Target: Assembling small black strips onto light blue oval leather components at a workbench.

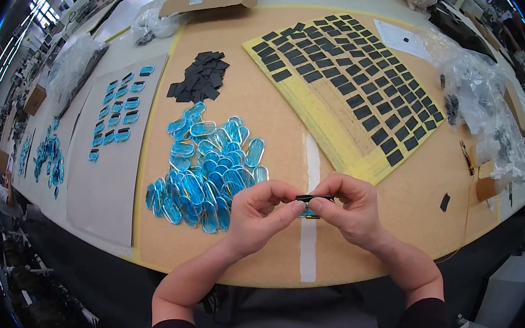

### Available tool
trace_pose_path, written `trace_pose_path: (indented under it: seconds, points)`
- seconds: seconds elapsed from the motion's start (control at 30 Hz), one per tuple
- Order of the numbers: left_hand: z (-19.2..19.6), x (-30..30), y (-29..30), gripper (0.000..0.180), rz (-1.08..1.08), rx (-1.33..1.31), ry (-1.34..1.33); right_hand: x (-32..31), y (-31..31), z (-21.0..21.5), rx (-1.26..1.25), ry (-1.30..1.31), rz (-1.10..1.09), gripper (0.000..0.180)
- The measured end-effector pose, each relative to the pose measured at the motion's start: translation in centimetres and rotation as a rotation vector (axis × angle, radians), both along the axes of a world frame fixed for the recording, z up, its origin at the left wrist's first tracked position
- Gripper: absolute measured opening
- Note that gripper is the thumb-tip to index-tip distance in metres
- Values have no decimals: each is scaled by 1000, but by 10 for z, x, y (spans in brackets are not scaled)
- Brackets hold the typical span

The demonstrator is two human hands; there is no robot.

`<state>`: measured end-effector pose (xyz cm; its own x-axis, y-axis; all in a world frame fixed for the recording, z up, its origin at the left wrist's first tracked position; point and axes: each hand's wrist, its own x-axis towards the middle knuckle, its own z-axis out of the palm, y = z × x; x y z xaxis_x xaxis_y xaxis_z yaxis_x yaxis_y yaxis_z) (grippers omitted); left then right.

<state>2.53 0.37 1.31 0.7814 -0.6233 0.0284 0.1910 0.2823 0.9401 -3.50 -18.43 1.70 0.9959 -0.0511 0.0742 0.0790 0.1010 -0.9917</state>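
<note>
Both hands (305, 209) pinched on small black piece (313, 199) between fingertips.

The small black-and-blue piece (310, 205) is mostly hidden by the fingertips of the left hand (262, 216) and right hand (351, 209) — its shape cannot be told. Lower ovals in the blue pile (208, 171) lie buried — uncountable.
</note>
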Motion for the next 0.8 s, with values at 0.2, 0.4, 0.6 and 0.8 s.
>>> trace_pose_path:
  seconds: [0.2,0.4,0.6,0.8]
  points:
    - [-2,-1,-1,14,-4,-18,42,0,-1,-1,-28,-27,-16,10]
    - [-3,-1,-1,13,-1,-39,43,1,-1,-1,-32,-32,-18,10]
    - [-4,-1,-1,14,-4,-41,40,0,0,-2,-34,-43,-22,10]
    - [-5,-2,-1,14,3,-62,50,1,0,-2,-75,-95,-38,9]
